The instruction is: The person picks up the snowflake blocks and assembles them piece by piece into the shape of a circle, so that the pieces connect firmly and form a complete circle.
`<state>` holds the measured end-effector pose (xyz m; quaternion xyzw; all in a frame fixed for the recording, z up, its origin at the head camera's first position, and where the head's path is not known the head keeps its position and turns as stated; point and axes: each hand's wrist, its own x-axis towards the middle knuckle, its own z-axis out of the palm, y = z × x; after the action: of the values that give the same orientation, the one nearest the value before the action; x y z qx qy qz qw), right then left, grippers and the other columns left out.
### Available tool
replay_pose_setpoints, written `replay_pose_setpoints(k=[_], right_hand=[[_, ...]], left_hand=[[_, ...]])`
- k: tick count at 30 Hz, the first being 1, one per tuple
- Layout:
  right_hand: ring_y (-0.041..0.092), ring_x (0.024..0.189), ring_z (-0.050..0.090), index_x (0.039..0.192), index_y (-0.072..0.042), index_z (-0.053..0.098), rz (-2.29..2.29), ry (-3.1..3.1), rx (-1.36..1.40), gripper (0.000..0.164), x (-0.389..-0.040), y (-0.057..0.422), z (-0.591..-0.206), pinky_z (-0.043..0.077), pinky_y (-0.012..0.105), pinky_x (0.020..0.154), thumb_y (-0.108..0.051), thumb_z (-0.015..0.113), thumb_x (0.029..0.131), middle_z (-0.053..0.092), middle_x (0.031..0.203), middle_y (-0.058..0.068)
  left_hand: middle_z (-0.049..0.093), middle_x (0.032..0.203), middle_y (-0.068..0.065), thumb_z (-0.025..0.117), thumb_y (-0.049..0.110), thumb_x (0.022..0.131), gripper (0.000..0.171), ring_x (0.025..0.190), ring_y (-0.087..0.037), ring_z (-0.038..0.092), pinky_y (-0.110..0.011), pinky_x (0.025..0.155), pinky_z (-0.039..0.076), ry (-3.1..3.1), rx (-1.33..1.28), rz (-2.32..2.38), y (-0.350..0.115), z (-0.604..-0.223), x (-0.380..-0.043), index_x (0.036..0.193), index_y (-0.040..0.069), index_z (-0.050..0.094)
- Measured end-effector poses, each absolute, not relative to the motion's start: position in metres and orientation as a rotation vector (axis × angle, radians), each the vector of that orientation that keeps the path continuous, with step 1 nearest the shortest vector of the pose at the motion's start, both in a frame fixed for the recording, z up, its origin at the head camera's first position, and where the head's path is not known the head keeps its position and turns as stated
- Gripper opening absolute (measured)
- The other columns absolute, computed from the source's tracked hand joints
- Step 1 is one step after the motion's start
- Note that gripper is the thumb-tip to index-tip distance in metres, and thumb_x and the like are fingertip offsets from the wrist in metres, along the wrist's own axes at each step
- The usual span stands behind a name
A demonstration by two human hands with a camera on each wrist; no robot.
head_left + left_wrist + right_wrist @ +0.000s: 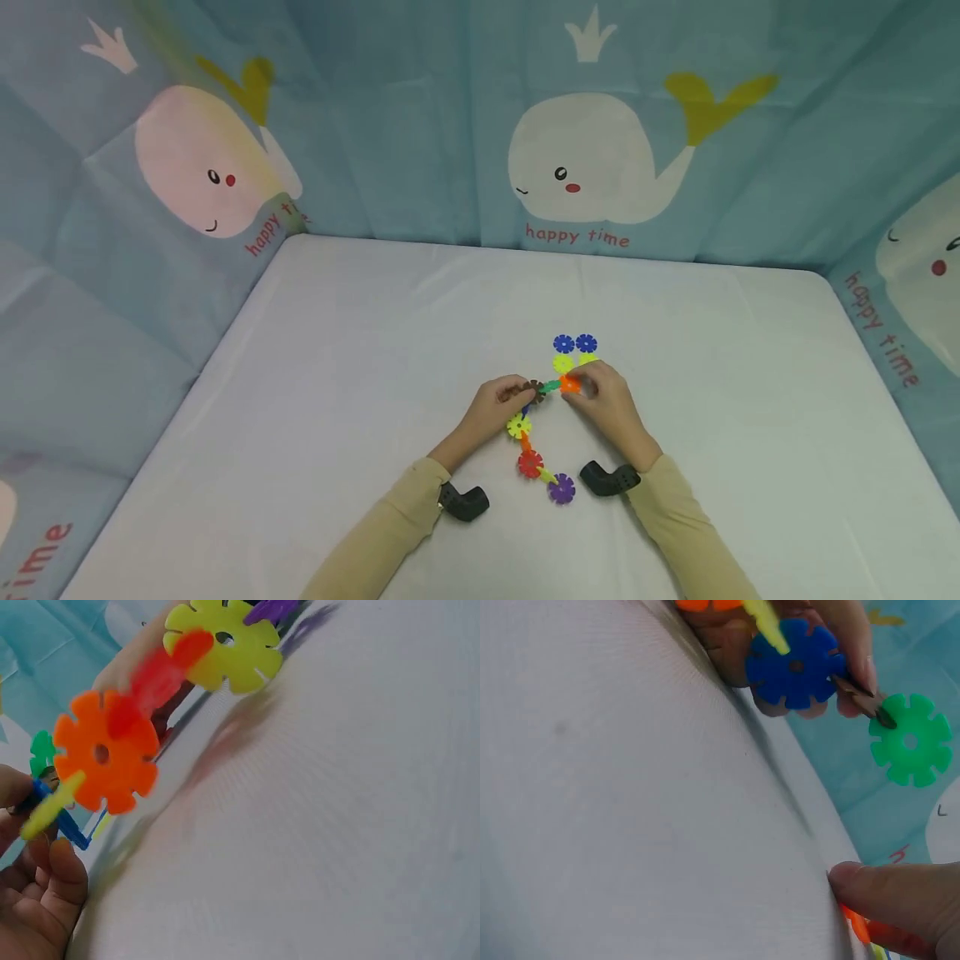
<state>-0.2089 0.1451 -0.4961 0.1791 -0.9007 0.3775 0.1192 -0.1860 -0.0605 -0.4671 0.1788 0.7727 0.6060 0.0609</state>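
A linked chain of notched plastic flower discs curves between the hands. My left hand [487, 408] pinches it near its upper end, at the brown disc [536, 392] and the blue disc [795, 664]. Beyond the brown one sticks out a green disc [910, 741]. Downward the chain runs through a yellow disc [519, 426], an orange disc [105, 754], a red disc [529, 463] and another yellow piece to a purple disc [561, 489]. With thumb and fingertips, my right hand [609, 408] pinches a separate orange disc [570, 384], right beside the green one in the head view.
Behind the right hand lie two blue discs [575, 343] with yellow discs [563, 363] in front of them, lined up towards the orange one. A white cloth covers the table [360, 367]. A blue whale-print curtain [420, 150] hangs around its far and side edges.
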Motion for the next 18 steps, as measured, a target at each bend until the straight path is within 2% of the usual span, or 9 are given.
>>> replay_pose_setpoints(k=[4, 9, 12, 15, 18], right_hand=[[0.02, 0.074, 0.046, 0.096, 0.0, 0.063, 1.114, -2.658, 0.542, 0.029, -0.21, 0.145, -0.495, 0.038, 0.034, 0.063, -0.006, 0.076, 0.07, 0.057, 0.085, 0.008], [0.015, 0.067, 0.045, 0.084, -0.004, 0.066, 1.119, -2.578, 0.581, 0.015, -0.21, 0.145, -0.498, 0.038, 0.029, 0.059, 0.002, 0.072, 0.071, 0.055, 0.074, 0.001], [0.013, 0.068, 0.046, 0.083, -0.005, 0.066, 1.13, -2.493, 0.648, 0.016, -0.21, 0.145, -0.502, 0.039, 0.027, 0.059, 0.003, 0.073, 0.071, 0.057, 0.078, 0.0], [0.016, 0.075, 0.046, 0.09, -0.005, 0.067, 1.096, -2.443, 0.769, 0.022, -0.211, 0.144, -0.504, 0.038, 0.03, 0.064, 0.002, 0.073, 0.07, 0.057, 0.084, 0.002], [0.019, 0.082, 0.044, 0.094, -0.005, 0.066, 1.013, -2.465, 0.896, 0.025, -0.211, 0.139, -0.504, 0.037, 0.033, 0.068, -0.008, 0.074, 0.071, 0.055, 0.091, 0.004]], left_hand=[[0.046, 0.061, 0.001, 0.055, 0.006, 0.088, 0.011, 0.054, -0.006, 0.037, -0.02, 0.05, 0.033, 2.314, 0.506, 1.871, -0.061, -0.48, -0.192, 0.082, -0.003, 0.058], [0.045, 0.059, 0.002, 0.057, 0.013, 0.089, 0.014, 0.052, -0.007, 0.037, -0.021, 0.049, 0.033, 2.329, 0.469, 1.854, -0.06, -0.5, -0.2, 0.083, 0.0, 0.06], [0.045, 0.059, 0.003, 0.056, 0.014, 0.089, 0.014, 0.052, -0.007, 0.037, -0.021, 0.049, 0.033, 2.352, 0.452, 1.832, -0.059, -0.499, -0.2, 0.083, 0.001, 0.059], [0.046, 0.059, 0.002, 0.056, 0.012, 0.089, 0.014, 0.051, -0.007, 0.037, -0.02, 0.049, 0.033, 2.361, 0.453, 1.817, -0.06, -0.499, -0.199, 0.083, 0.0, 0.06], [0.045, 0.058, -0.001, 0.055, 0.008, 0.089, 0.013, 0.051, -0.009, 0.037, -0.02, 0.049, 0.033, 2.38, 0.465, 1.812, -0.061, -0.501, -0.2, 0.083, -0.003, 0.06]])
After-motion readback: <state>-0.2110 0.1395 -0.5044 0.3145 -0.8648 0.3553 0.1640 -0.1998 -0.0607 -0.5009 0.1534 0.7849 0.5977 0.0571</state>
